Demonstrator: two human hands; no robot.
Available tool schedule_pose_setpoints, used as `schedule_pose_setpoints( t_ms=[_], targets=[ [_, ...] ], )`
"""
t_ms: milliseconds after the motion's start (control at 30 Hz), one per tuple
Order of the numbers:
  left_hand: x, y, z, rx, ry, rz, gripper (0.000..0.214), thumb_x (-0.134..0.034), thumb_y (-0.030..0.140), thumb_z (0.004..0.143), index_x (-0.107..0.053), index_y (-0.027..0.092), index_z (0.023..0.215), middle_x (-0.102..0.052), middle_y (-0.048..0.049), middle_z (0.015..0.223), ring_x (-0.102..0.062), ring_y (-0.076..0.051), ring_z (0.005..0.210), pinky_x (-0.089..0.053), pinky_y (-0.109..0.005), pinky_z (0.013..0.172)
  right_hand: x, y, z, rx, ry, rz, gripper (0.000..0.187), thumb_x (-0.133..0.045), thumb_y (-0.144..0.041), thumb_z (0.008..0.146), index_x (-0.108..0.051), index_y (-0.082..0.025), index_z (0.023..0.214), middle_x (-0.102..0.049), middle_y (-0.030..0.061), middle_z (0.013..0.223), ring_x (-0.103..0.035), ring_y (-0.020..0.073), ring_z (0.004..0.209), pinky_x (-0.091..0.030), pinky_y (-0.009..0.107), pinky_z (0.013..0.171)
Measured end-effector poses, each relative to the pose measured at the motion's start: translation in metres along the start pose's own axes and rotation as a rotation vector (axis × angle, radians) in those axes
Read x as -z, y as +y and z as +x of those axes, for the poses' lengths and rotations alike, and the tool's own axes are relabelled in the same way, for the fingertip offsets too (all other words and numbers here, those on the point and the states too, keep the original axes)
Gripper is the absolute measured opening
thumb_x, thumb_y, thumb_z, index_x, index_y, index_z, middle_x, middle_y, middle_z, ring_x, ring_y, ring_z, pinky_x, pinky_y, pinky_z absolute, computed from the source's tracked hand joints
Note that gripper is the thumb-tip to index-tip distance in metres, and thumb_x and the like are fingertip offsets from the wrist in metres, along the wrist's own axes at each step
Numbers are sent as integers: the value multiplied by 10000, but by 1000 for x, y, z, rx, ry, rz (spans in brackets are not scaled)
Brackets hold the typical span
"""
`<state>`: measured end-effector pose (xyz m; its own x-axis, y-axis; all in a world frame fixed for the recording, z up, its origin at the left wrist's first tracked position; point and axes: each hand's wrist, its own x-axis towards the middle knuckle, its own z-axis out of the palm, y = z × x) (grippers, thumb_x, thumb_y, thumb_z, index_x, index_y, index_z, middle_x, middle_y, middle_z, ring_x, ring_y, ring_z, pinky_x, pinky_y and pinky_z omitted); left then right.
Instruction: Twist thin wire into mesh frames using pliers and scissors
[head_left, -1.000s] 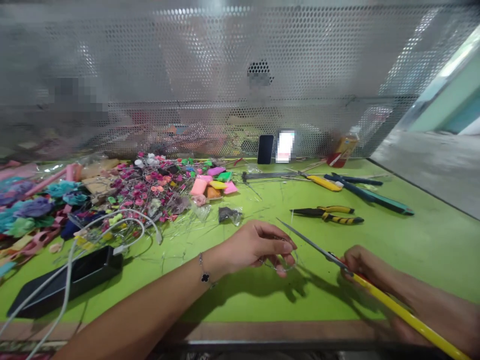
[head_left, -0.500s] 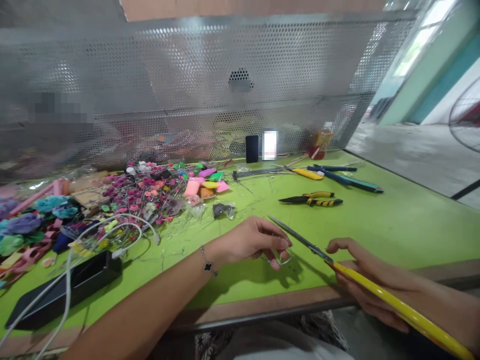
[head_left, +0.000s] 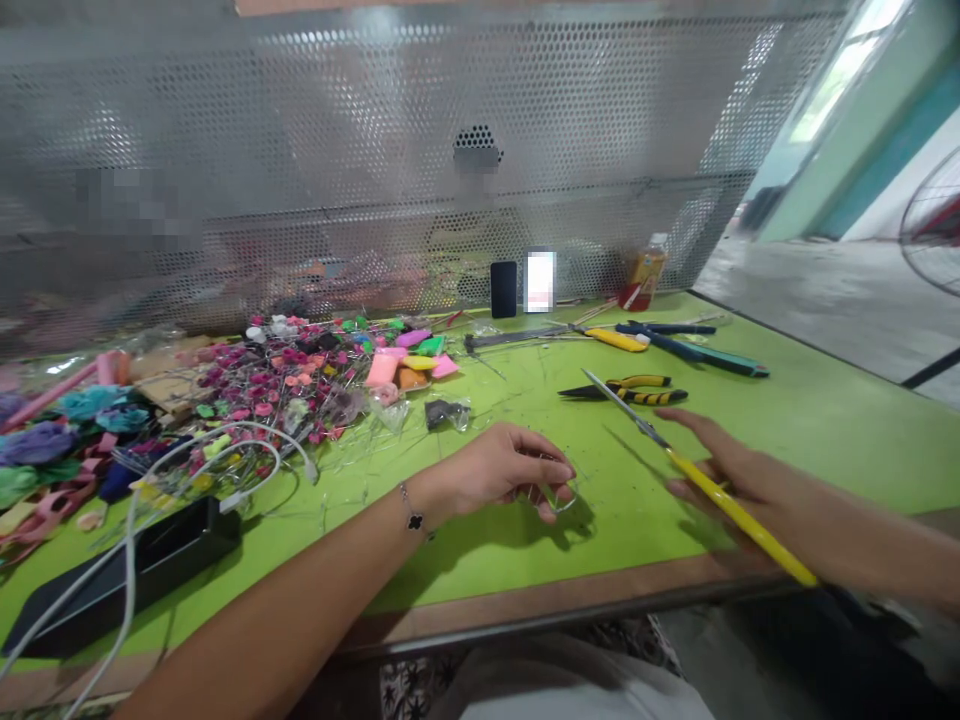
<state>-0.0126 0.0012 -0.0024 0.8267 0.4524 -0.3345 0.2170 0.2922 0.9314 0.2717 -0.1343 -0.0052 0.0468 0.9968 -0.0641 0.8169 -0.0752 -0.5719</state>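
My left hand [head_left: 501,468] rests low over the green table [head_left: 787,420], fingers pinched on a thin clear wire loop [head_left: 559,495]. My right hand [head_left: 731,470] holds long pliers with yellow handles [head_left: 739,517]; its fingers lie stretched along the handle. The narrow metal jaws [head_left: 622,408] point up and left, near the black-and-yellow pliers [head_left: 626,390] lying on the table.
A heap of small coloured beads and pins [head_left: 292,385] and fabric flowers [head_left: 52,440] fills the left. A dark box with white cable [head_left: 142,550] lies front left. More tools [head_left: 675,340], two phones [head_left: 521,285] and a bottle [head_left: 645,275] stand by the perforated metal screen [head_left: 375,170].
My right hand has lifted the yellow-handled pliers up and away from my left hand, toward the black-and-yellow pliers. The left hand has stayed put with the wire loop.
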Motion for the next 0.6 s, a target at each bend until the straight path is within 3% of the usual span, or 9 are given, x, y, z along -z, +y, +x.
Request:
schedule_pose_setpoints(
  t_ms=[133, 233, 333, 400, 500, 600],
  targets=[
    [1, -1, 1, 0, 58, -29, 447, -931, 502, 679, -768, 138, 881, -775, -61, 849, -713, -125, 594, -193, -226, 380, 18, 9, 37, -27, -60, -157, 750, -521, -587, 962, -377, -197, 1586, -648, 15, 615, -664, 301, 557, -493, 388, 561],
    [0, -1, 2, -6, 83, -27, 410, -911, 475, 711, -765, 141, 897, -782, -63, 860, -719, -125, 601, -190, -223, 380, 20, 2, 53, 15, -53, -346, 616, -608, -504, 931, -593, -159, 1441, -717, 109, 701, -703, 333, 634, -481, 402, 587],
    [0, -1, 1, -16, 89, 11, 347, -865, 442, 770, -759, 143, 912, -786, -65, 879, -733, -127, 627, -197, -220, 383, 17, -25, 61, 120, 46, -422, 494, -638, -489, 914, -722, -178, 1290, -783, 169, 855, -739, 368, 751, -509, 433, 640],
    [0, -1, 1, -28, 107, 35, 329, -842, 432, 789, -751, 144, 920, -787, -63, 885, -731, -125, 626, -211, -217, 388, 11, -50, 67, 277, 87, -225, 465, -613, -513, 940, -727, -213, 1278, -805, 150, 1057, -756, 347, 931, -553, 440, 770],
    [-1, 0, -2, -53, 139, 69, 324, -812, 431, 810, -749, 152, 961, -788, -62, 909, -724, -120, 629, -226, -208, 401, -3, -80, 80, 307, -109, 148, 284, -664, -486, 903, -778, -238, 983, -816, 66, 937, -753, 255, 837, -563, 367, 748],
    [-2, 1, -4, -70, 150, 123, 292, -762, 421, 857, -756, 156, 981, -786, -69, 942, -725, -121, 662, -230, -206, 406, -18, -86, 93, 247, -302, 376, 256, -720, -482, 855, -743, -228, 831, -779, 32, 766, -708, 214, 692, -530, 335, 650]
  ],
)
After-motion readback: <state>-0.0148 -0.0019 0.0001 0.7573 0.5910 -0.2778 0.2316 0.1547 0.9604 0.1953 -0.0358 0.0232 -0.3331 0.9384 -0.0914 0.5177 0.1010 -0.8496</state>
